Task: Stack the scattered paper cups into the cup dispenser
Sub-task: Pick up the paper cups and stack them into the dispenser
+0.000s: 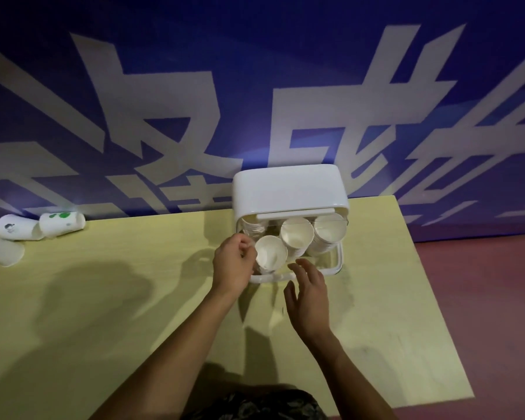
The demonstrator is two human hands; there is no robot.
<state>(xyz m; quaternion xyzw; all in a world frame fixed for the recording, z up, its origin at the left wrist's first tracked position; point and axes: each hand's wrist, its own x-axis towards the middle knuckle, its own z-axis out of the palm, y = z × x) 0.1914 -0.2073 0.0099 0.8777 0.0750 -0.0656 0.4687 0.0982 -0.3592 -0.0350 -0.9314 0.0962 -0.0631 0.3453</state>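
Note:
A white cup dispenser (288,189) stands at the table's far edge, its front flap (338,262) folded down. Inside are three stacks of white paper cups with mouths facing me: left stack (270,256), middle stack (297,236), right stack (329,230). My left hand (234,262) pinches the rim of the left stack's front cup. My right hand (309,295) hovers just below the dispenser's front, fingers apart, holding nothing. Three loose cups lie on their sides at the far left: one with green print (62,224), one with a dark print (17,227), one plain (2,251).
The yellow table (103,298) ends at the right in a slanted edge over a red floor (482,298). A blue banner wall (255,86) with large pale characters rises right behind the table and dispenser.

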